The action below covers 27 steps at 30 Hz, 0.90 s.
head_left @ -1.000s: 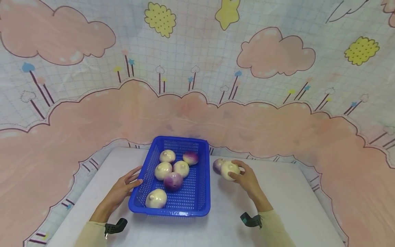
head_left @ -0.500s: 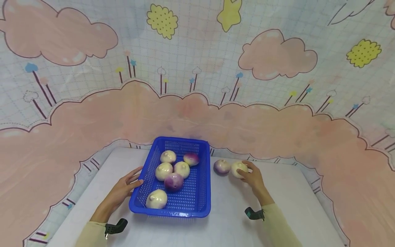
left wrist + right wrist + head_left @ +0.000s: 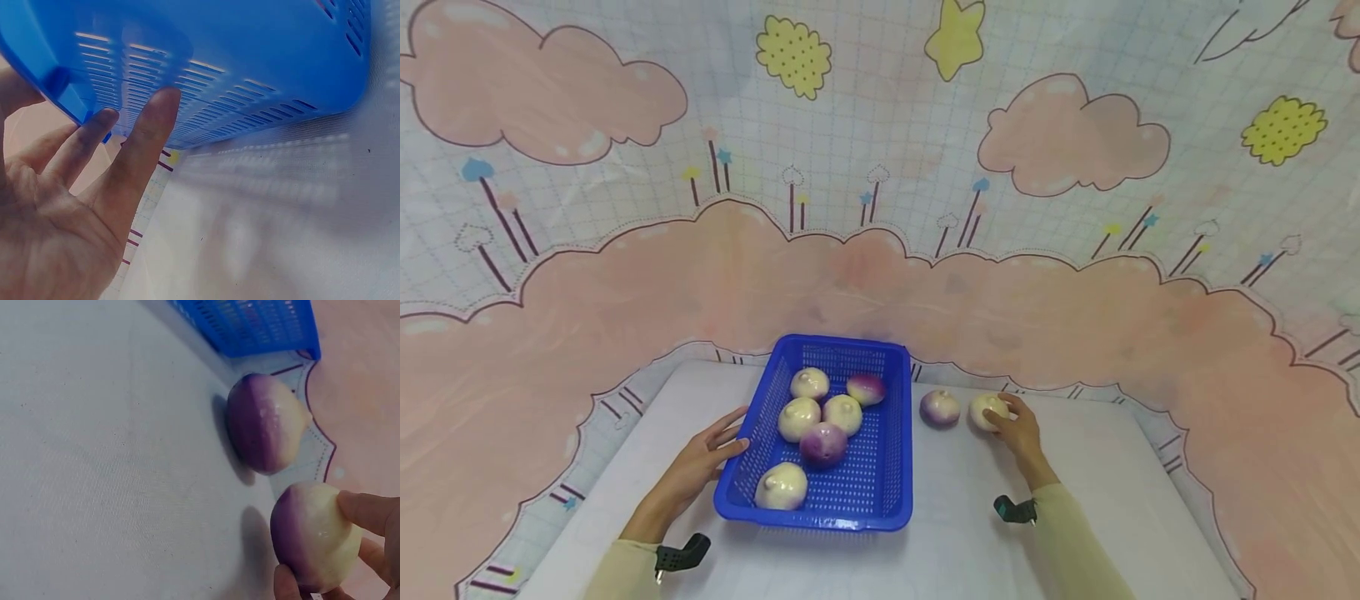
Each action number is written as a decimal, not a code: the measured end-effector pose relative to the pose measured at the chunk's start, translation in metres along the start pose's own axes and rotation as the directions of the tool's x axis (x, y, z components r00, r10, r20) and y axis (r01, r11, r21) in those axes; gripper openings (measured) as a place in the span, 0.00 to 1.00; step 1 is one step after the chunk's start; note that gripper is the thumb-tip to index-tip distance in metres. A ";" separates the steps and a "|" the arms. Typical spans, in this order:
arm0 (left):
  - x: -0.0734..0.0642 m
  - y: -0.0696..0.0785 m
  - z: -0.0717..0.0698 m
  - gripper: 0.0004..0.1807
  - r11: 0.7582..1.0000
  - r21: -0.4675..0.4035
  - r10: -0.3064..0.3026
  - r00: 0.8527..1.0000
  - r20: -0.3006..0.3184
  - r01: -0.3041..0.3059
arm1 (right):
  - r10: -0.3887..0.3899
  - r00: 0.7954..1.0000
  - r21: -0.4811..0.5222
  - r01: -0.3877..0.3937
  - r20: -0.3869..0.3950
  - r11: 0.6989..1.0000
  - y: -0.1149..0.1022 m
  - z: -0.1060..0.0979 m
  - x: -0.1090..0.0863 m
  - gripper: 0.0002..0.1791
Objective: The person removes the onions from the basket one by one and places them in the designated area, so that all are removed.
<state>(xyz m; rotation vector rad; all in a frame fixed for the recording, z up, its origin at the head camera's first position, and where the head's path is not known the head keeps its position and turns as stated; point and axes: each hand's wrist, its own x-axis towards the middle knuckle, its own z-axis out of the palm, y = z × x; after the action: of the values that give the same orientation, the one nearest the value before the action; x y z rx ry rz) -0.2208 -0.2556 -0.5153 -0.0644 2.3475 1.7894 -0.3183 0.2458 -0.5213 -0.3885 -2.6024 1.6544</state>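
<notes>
My right hand (image 3: 1019, 429) grips a white-and-purple turnip (image 3: 319, 540), thumb and fingers set around its sides, at the right of the table. Just left of it, a second turnip (image 3: 940, 407) sits on the table with a gap between the two. A blue plastic basket (image 3: 901, 467) with slotted walls holds several more turnips, among them a mostly purple one (image 3: 823, 444) and a pale one (image 3: 782, 486) in the near left corner. At the basket's left side is my left hand (image 3: 69, 206), its straight fingers against the outer wall below the rim.
White cloth covers the table (image 3: 955, 542). Behind it rises a printed backdrop (image 3: 865, 283) with peach clouds. Dark camera mounts (image 3: 683, 552) sit at both wrists.
My right hand has moved right with its turnip, away from the second turnip, which now shows whole. My left hand and the basket stay put.
</notes>
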 end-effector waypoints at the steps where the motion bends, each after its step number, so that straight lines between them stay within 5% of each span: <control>1: 0.000 0.000 0.000 0.39 1.000 0.001 -0.001 1.000 0.000 0.001 | 0.002 1.000 0.001 -0.002 -0.004 1.000 0.002 0.001 0.002 0.31; 12: 0.001 -0.002 -0.001 0.39 1.000 -0.021 -0.002 1.000 0.011 0.002 | 0.029 0.999 -0.042 -0.028 0.022 0.999 0.006 0.006 0.006 0.33; 27: 0.003 -0.003 -0.001 0.39 1.000 -0.003 -0.011 1.000 0.018 0.011 | -0.066 0.996 0.009 0.066 -0.057 0.998 -0.002 -0.011 -0.010 0.32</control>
<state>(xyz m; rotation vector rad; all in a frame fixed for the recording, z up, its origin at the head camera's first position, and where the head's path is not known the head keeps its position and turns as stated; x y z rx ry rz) -0.2233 -0.2570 -0.5183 -0.0612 2.3276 1.7808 -0.3070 0.2519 -0.5135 -0.3399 -2.5360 1.6121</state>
